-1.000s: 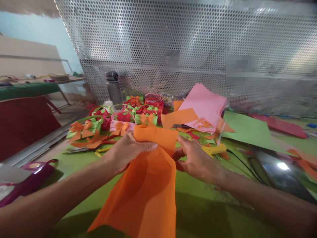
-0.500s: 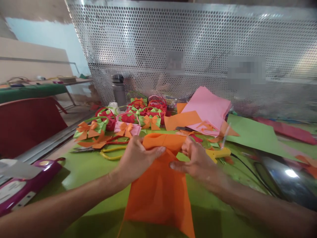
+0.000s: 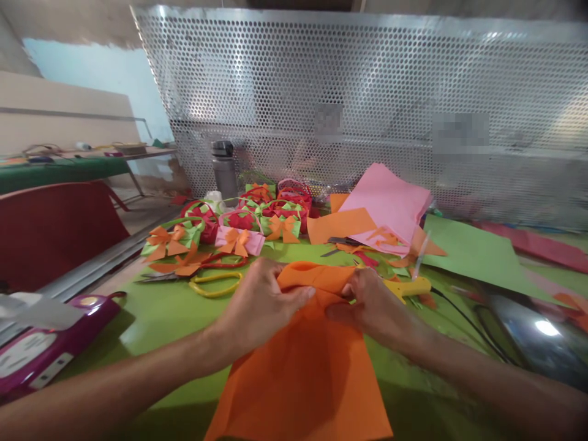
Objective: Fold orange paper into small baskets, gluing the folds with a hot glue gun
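Observation:
An orange paper sheet (image 3: 307, 373) hangs toward me over the green tabletop, its far end curled over into a fold. My left hand (image 3: 264, 306) is closed on the left of that fold, thumb lying across the top. On the other side my right hand (image 3: 372, 306) pinches the fold's right edge, with its fingertips partly hidden by the paper. Left of my left hand lie scissors with yellow handles (image 3: 214, 286). A yellow glue gun (image 3: 408, 286) with a black cord rests just beyond my right hand.
Several small paper bags with orange bows (image 3: 236, 241) stand at the back left, near a grey bottle (image 3: 224, 171). Pink sheets (image 3: 386, 199) and a green sheet (image 3: 473, 251) lie back right. A purple power strip (image 3: 59, 343) is at left, a dark phone-like device (image 3: 528, 334) at right.
Both hands have come slightly nearer and to the right with the orange sheet. My right fingers have closed in on the fold, and the sheet's near end reaches lower in view.

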`<state>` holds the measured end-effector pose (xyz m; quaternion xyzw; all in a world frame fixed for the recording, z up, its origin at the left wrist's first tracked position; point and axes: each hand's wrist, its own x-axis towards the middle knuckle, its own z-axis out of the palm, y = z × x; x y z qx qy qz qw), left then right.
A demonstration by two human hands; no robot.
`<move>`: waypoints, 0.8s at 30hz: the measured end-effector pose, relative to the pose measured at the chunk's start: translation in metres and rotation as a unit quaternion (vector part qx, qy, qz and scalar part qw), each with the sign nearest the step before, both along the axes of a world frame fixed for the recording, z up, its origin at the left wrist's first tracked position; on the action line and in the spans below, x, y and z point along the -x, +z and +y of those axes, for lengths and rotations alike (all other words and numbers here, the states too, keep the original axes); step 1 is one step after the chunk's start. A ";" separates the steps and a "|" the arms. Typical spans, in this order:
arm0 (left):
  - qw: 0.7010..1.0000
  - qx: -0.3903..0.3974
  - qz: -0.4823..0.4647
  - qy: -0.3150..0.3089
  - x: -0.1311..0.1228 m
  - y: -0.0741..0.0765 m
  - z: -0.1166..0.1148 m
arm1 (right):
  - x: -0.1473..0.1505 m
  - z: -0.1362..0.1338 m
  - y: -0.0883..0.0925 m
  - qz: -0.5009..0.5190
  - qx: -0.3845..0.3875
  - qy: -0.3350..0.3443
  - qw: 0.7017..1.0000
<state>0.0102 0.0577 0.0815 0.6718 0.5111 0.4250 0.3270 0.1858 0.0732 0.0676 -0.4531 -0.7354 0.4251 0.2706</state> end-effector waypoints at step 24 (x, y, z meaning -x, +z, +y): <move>0.975 0.127 -0.138 -0.118 0.000 -0.014 0.005 | 0.002 0.000 0.004 0.219 0.086 0.079 0.969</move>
